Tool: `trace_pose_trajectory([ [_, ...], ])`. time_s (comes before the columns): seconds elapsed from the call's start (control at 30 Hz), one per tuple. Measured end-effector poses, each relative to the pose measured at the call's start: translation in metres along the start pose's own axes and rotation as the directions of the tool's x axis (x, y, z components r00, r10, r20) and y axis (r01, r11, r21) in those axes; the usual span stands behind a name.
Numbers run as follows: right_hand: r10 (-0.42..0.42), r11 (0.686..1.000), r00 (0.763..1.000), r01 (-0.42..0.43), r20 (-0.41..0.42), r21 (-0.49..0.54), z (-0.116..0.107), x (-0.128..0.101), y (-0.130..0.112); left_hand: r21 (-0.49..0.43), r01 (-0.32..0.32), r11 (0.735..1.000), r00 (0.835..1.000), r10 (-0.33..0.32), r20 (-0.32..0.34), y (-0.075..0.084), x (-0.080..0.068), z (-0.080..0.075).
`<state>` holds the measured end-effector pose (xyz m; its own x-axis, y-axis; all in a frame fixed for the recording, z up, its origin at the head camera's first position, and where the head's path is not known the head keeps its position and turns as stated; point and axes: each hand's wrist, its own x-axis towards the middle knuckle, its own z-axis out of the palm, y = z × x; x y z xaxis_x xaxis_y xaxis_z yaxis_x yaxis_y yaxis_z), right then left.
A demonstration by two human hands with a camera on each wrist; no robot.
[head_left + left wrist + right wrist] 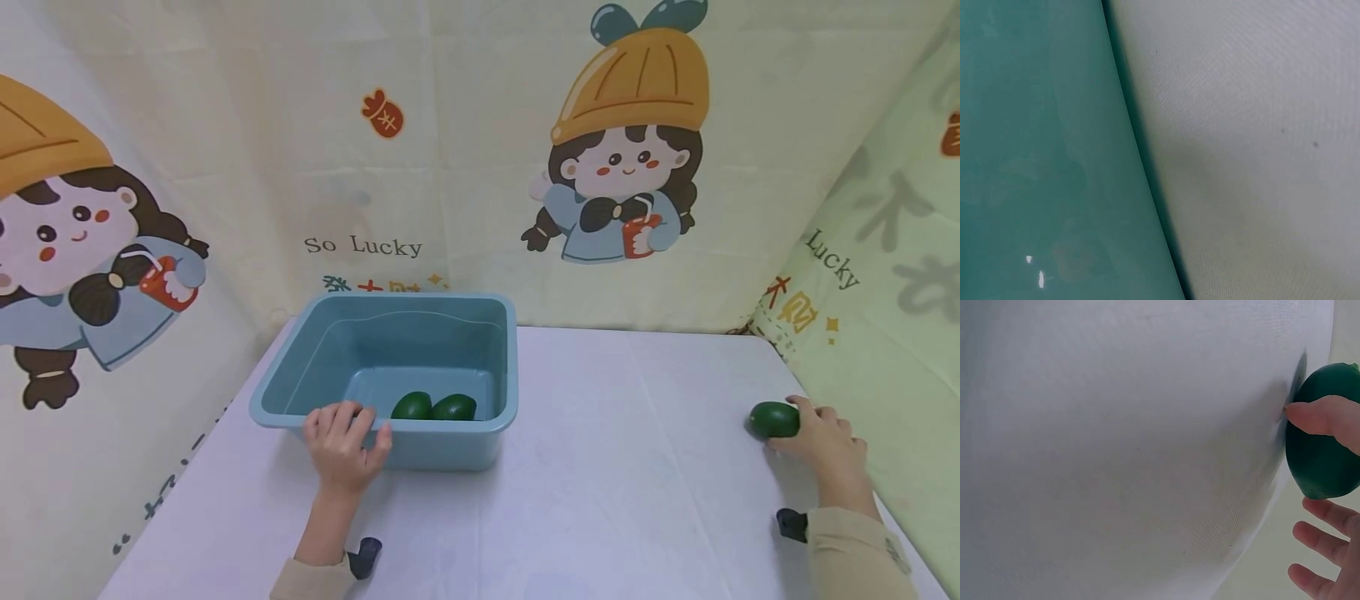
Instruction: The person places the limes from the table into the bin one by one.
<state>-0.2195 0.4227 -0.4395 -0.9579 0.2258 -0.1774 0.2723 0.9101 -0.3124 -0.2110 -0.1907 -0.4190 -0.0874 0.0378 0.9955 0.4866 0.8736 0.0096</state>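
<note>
My left hand point(343, 446) grips the front rim of a blue-grey plastic tub point(450, 450), its fingers hooked over the edge. Inside the tub two dark green oval fruits point(454, 407) lie side by side near the front wall. At the far right of the table, my right hand point(825, 442) holds a third green oval fruit point(773, 419) with thumb and forefinger. The right wrist view shows this fruit point(1319, 459) smooth, pointed at one end, with the thumb lying across it. Only the tub's wall point(1041, 144) and white cloth fill the left wrist view.
A white cloth covers the table point(600, 467). Printed cream curtains point(480, 167) rise behind it and along both sides, the right one close beside my right hand. A small black device point(792, 525) sits at the right wrist, another point(365, 558) at the left.
</note>
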Motion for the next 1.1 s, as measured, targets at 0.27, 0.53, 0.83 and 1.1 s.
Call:
trace_pose_trajectory([
  [0.27,0.013,1.000,0.999,-0.013,0.045,-0.005,-0.0029,0.0020,-0.0017,0.000,0.001,1.000,1.000,-0.001,-0.006,-0.0001,0.0014,0.0002],
  [0.53,0.028,1.000,0.995,-0.028,0.096,-0.002,-0.0040,0.0050,-0.0002,-0.003,-0.001,1.000,1.000,0.001,-0.006,-0.0004,0.0023,0.0004],
  [0.83,0.034,0.999,0.993,-0.034,0.110,-0.001,-0.0041,0.0066,-0.0004,-0.002,-0.004,1.000,1.000,0.004,-0.009,-0.0006,0.0030,0.0002],
  [1.1,0.041,0.999,0.993,-0.040,0.109,-0.014,-0.0033,0.0072,0.0009,0.002,-0.007,1.000,1.000,0.007,-0.007,-0.0008,0.0037,0.0001],
])
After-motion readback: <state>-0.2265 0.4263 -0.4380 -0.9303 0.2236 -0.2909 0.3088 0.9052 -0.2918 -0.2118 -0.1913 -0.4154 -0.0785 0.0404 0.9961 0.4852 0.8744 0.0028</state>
